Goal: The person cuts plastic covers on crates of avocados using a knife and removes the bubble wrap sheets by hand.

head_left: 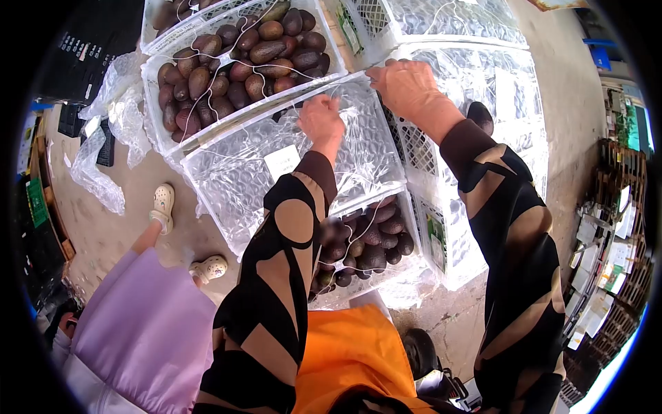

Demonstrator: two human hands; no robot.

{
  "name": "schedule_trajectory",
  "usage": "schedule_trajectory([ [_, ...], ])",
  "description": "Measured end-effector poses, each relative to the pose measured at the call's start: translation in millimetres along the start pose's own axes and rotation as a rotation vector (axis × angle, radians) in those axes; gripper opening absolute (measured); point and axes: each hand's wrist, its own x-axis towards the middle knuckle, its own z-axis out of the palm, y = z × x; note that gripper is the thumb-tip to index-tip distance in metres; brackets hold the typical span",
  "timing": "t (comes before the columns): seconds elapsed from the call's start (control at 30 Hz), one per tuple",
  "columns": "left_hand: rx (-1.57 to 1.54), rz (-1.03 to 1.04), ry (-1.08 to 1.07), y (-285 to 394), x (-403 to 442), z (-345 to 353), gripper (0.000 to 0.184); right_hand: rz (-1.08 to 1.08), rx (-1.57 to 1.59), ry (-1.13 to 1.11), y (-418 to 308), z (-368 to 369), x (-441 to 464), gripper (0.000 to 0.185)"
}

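Note:
A clear bubble-plastic sheet (241, 169) covers the middle white crate (224, 231), and a white paper label (282, 162) lies on it. My left hand (322, 119) is closed over the far part of this sheet, its fingers curled in and seemingly gripping the plastic. To its right, my right hand (407, 88) reaches the crate's far right corner. Its fingertips are pinched together there, seemingly on the sheet's edge; exactly what lies between them is partly hidden. Just beyond the left hand, avocados (207, 76) fill an uncovered crate (160, 138).
More avocados (372, 241) sit in a nearer crate strung with white cord. On the right are plastic-covered crates (510, 103), one with a single avocado (480, 118) on top. A person in a lilac apron (148, 321) stands at left, near crumpled plastic (103, 172). Wooden pallets (617, 228) are far right.

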Motion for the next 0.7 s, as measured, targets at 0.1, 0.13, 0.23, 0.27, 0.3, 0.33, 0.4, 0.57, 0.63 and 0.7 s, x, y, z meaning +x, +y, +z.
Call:
schedule_trajectory([
  [0.1,-0.205,-0.135,0.023,-8.5,13.2,5.9,0.021,-0.017,0.08,-0.039,-3.5,-6.7,11.1,0.029],
  [0.13,-0.262,-0.124,0.074,-13.1,11.5,10.8,0.019,-0.029,0.096,-0.055,-3.1,-7.0,14.5,0.03],
  [0.23,-0.389,-0.049,0.267,-17.1,3.5,24.4,0.013,-0.072,0.156,-0.05,0.3,-3.9,27.3,0.028],
  [0.27,-0.386,-0.026,0.286,-14.9,0.4,24.2,0.013,-0.05,0.128,-0.092,-1.6,-8.2,32.1,0.028],
  [0.3,-0.382,-0.004,0.307,-13.4,-1.1,23.9,0.013,-0.031,0.099,-0.132,-4.0,-13.0,39.4,0.028],
  [0.33,-0.374,0.018,0.326,-13.6,-2.8,23.4,0.014,-0.011,0.075,-0.175,-6.7,-16.6,45.5,0.027],
  [0.4,-0.398,0.036,0.335,-17.8,-4.1,26.2,0.013,-0.069,-0.024,-0.187,-10.8,-26.9,51.7,0.026],
  [0.57,-0.556,0.07,0.373,-20.5,-5.3,29.3,0.009,-0.177,-0.051,-0.117,-10.0,-38.8,48.7,0.025],
  [0.63,-0.525,0.114,0.404,-20.2,-3.4,30.5,0.008,-0.197,-0.052,-0.146,-8.2,-29.8,49.3,0.025],
  [0.7,-0.511,0.144,0.425,-19.3,-2.6,30.8,0.007,-0.134,-0.105,-0.168,-15.0,-20.6,53.6,0.025],
])
